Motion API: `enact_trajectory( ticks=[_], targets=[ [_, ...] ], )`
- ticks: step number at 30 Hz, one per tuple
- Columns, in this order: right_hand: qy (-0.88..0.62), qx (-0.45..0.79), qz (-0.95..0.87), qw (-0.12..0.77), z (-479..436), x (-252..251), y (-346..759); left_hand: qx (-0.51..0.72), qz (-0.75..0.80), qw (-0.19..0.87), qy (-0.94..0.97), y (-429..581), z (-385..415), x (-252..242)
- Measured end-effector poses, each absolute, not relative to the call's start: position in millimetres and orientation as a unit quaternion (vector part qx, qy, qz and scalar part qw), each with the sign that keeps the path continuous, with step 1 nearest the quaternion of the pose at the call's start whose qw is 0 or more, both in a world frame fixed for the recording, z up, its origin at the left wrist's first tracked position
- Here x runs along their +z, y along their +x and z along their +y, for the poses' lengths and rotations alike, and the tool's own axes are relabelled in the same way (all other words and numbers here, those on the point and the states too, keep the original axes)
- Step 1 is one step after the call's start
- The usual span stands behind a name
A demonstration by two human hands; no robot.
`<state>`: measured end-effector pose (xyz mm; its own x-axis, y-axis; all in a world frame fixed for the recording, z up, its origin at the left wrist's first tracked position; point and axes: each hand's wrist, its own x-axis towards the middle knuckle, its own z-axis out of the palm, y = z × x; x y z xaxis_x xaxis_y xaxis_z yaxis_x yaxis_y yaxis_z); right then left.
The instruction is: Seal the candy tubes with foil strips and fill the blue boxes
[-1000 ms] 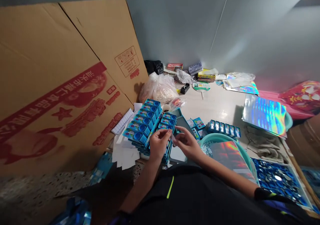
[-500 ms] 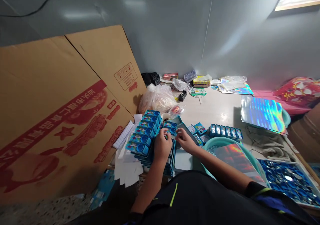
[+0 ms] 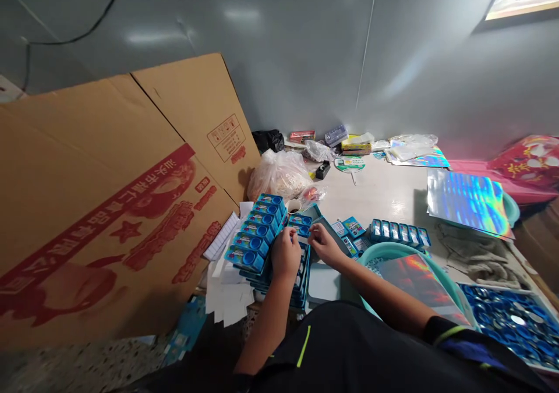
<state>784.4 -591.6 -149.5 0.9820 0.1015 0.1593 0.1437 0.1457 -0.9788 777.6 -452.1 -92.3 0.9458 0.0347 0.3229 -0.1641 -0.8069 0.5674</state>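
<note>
White tabletop (image 3: 375,204): blue packs (image 3: 251,240) stacked mid-frame

Your left hand (image 3: 286,253) clamps the stack's right side; your right hand (image 3: 323,244) pinches narrow on a small blue pack (image 3: 300,225) just beside it. Teal basin (image 3: 384,248) lower right.

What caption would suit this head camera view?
Left hand and right hand handle blue packages near a holographic sheet.

A red banner (image 3: 102,206) on the cardboard (image 3: 74,142) is printed "汕头市福仁食品有限公司"; labels on the blue packs (image 3: 244,259) are too small to be read.
</note>
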Motion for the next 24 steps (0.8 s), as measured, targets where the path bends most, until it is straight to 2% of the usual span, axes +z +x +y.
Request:
enact_trajectory(
  ticks=[7,13,17,21,24],
  targets=[
    [-0.669,-0.047,-0.031,0.741,-570.3,-173.8,779.6,0.179,-0.041,0.252,0.95,780.2,-454.4,-90.6],
    [-0.733,-0.093,0.047,0.672,-579.4,-184.5,765.7,0.211,-0.071,0.243,0.944,789.8,-453.9,-82.0],
    [-0.778,-0.16,0.156,0.587,-661.4,-178.0,751.7,0.245,-0.14,0.28,0.917,795.6,-454.3,-74.6],
    [-0.792,-0.208,0.352,0.453,-774.7,-178.2,685.9,0.328,-0.297,0.319,0.838,779.9,-461.0,-63.0],
    [-0.779,-0.184,0.473,0.368,-829.6,-186.1,620.6,0.293,-0.37,0.37,0.8,760.1,-476.8,-55.9]
  ],
)
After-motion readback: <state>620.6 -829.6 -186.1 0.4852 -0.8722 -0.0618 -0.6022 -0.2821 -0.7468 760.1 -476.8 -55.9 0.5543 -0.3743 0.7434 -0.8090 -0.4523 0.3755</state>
